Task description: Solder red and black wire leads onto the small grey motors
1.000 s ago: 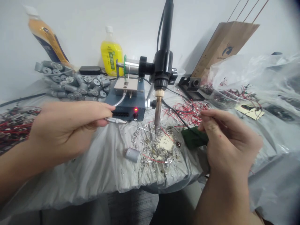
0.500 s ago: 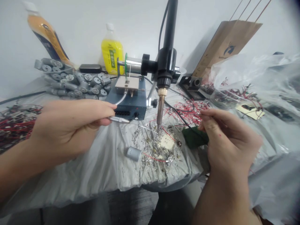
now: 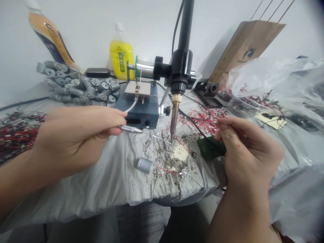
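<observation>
My left hand (image 3: 81,135) is closed around a silver solder feed nozzle (image 3: 131,129). From its end a thin solder wire (image 3: 158,137) runs right to the tip of a soldering iron (image 3: 174,118), which hangs nearly upright in a black clamp. On the right side, the fingertips of my right hand (image 3: 243,145) are pinched together; what lies between them is too small to make out. Below the iron tip are metal scraps around a cream pad (image 3: 180,152). A grey cylindrical motor (image 3: 144,165) lies to the left of a red wire (image 3: 168,170).
A blue solder feeder (image 3: 138,113) carries a spool (image 3: 146,68) behind the nozzle. Piled motors (image 3: 86,89) stand at the back left. Red wires (image 3: 199,118) lie behind my right hand, near a green cloth (image 3: 210,147). A paper bag (image 3: 248,47) leans at the back right.
My left hand and the feed nozzle have shifted slightly to the right. My right hand keeps its pinch, almost in the same place.
</observation>
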Available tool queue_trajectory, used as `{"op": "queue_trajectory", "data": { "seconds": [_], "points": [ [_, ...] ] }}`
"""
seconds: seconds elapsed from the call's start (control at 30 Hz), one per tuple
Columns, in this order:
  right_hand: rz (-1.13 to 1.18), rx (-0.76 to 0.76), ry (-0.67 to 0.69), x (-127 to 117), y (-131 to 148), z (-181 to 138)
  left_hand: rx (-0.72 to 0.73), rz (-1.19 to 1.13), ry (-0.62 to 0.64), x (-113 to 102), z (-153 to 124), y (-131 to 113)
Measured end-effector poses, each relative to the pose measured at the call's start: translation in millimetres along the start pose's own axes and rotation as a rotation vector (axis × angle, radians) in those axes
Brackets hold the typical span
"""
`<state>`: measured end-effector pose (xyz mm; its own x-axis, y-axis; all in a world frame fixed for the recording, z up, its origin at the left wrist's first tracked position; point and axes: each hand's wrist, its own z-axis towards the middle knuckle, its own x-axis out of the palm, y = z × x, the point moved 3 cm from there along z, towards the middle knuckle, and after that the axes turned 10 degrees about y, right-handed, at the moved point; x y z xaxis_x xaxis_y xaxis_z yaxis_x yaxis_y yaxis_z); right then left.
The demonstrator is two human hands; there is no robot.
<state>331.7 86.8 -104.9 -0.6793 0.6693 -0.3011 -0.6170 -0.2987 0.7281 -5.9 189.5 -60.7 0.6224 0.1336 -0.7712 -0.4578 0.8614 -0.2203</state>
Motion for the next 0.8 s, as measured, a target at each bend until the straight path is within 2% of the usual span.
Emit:
{"op": "queue_trajectory", "data": {
  "seconds": [0.33,0.53,0.8],
  "points": [
    [0.018,-0.025,-0.012,0.2,0.9,1.5,0.028,0.022,-0.006,-0.7,-0.1,0.0],
    [0.016,-0.014,-0.014,-0.3,0.5,1.5,-0.064,-0.011,0.034,-2.0,-1.6,0.8],
    [0.024,-0.034,-0.017,0.9,0.9,3.0,-0.132,-0.022,-0.019,-3.6,-0.5,-1.0]
  ]
}}
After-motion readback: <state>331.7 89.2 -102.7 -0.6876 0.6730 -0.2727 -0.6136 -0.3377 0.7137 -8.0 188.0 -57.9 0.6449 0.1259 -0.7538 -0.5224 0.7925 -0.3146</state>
